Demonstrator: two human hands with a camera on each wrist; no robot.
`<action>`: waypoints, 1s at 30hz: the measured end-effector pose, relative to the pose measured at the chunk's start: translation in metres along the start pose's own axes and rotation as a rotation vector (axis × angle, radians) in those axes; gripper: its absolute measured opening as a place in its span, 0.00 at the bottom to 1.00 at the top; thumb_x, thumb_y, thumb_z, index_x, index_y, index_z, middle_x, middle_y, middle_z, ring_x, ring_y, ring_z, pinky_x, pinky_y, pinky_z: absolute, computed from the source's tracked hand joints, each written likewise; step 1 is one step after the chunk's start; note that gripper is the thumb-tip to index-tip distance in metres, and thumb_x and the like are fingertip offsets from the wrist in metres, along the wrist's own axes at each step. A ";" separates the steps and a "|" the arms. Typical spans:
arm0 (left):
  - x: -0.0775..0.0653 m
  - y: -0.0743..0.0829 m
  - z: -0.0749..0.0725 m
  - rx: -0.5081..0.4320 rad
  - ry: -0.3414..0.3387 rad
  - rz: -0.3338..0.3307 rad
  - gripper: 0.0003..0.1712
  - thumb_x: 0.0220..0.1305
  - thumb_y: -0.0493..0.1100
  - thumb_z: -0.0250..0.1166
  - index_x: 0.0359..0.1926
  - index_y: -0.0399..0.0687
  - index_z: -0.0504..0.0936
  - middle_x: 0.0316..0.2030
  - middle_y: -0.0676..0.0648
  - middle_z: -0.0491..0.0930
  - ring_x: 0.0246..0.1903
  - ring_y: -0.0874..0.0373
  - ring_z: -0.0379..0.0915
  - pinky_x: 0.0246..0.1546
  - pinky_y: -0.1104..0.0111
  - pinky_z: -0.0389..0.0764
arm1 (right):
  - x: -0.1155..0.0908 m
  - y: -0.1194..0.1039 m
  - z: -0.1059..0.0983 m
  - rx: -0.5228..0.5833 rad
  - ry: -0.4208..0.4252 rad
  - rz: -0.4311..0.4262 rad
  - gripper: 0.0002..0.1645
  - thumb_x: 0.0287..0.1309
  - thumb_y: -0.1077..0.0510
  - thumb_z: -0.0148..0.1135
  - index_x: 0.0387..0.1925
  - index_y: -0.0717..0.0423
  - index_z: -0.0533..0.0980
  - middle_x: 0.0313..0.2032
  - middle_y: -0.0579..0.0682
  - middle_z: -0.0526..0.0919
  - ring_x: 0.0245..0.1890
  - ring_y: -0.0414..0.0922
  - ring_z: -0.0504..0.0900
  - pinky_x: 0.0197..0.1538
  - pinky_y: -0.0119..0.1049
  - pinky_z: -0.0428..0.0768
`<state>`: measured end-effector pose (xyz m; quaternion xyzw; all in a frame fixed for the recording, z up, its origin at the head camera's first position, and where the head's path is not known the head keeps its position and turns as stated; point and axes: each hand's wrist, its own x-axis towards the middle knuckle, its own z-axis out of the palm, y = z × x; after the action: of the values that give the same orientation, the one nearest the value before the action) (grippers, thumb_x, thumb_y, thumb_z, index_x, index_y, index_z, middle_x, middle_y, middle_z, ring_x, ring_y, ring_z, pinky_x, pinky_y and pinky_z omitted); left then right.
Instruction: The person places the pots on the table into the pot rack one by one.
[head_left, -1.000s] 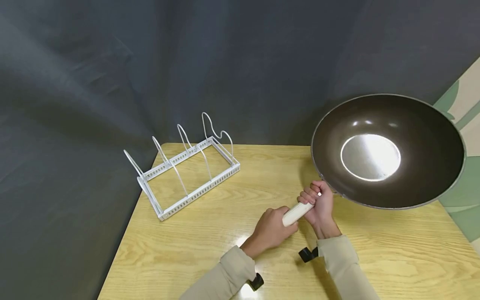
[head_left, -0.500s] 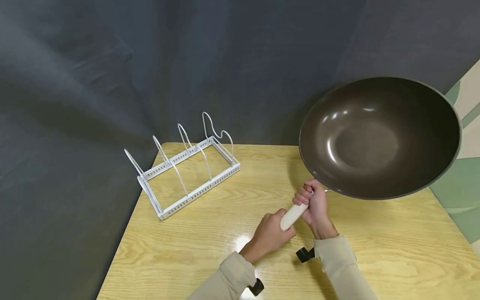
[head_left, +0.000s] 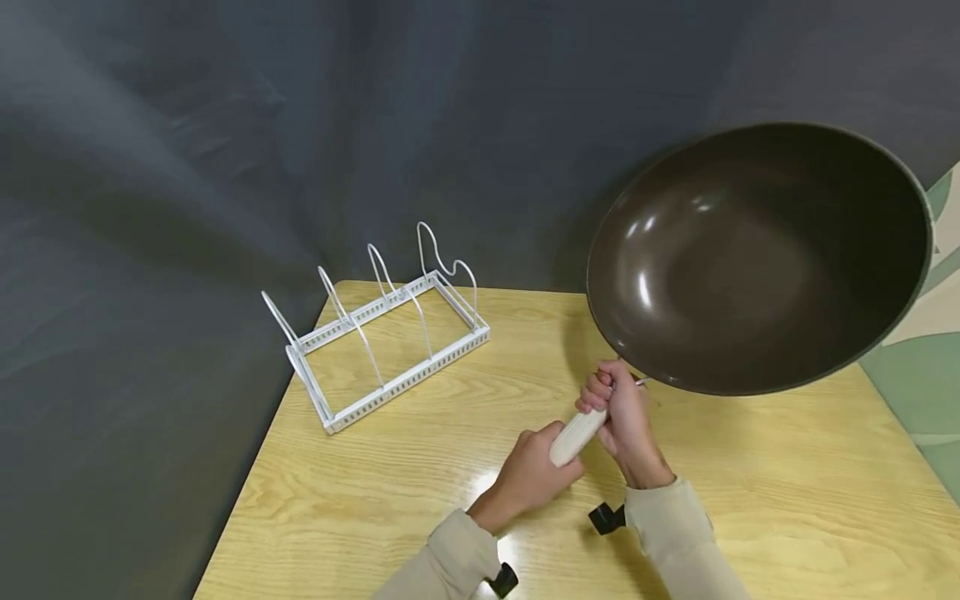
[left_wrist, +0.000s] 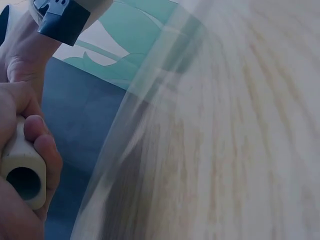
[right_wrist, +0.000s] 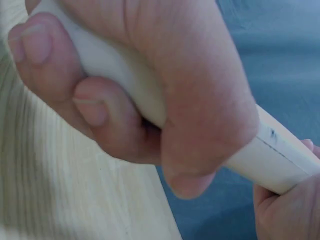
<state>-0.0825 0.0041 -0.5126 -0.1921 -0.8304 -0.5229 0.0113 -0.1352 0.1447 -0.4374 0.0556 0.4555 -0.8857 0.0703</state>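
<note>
A large dark brown wok (head_left: 750, 258) fills the right of the head view, raised over the table and tilted so its inside shows. My right hand (head_left: 626, 417) grips its pale handle (head_left: 577, 435) close to the rim. Further back, my left hand (head_left: 529, 473) holds the same handle near its end. Curled fingers (left_wrist: 47, 147) and the hollow butt of the handle show in the left wrist view. In the right wrist view, the right thumb and fingers wrap the handle (right_wrist: 270, 155), with part of the left hand at the lower right.
On the left of the wooden table (head_left: 450, 533) stands a white wire pan rack (head_left: 408, 385) with several upright loops. A dark curtain (head_left: 480, 125) hangs behind and to the left. A green and cream leaf-patterned surface (head_left: 911, 400) lies beyond the right edge.
The wok has risen, and its inside has tipped further toward the view. Both hands keep their hold on the handle and have shifted slightly left. The rack appears slightly further right.
</note>
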 end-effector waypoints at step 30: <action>-0.041 0.009 -0.023 -0.154 0.184 0.052 0.07 0.58 0.35 0.66 0.38 0.46 0.78 0.21 0.59 0.71 0.18 0.70 0.64 0.16 0.75 0.69 | -0.022 0.010 0.057 -0.224 -0.201 -0.028 0.21 0.77 0.60 0.43 0.23 0.57 0.58 0.16 0.43 0.59 0.14 0.36 0.61 0.22 0.30 0.67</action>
<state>-0.0453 -0.0248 -0.5035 -0.1650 -0.7780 -0.6000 0.0865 -0.1135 0.0938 -0.4090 -0.0478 0.5429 -0.8314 0.1087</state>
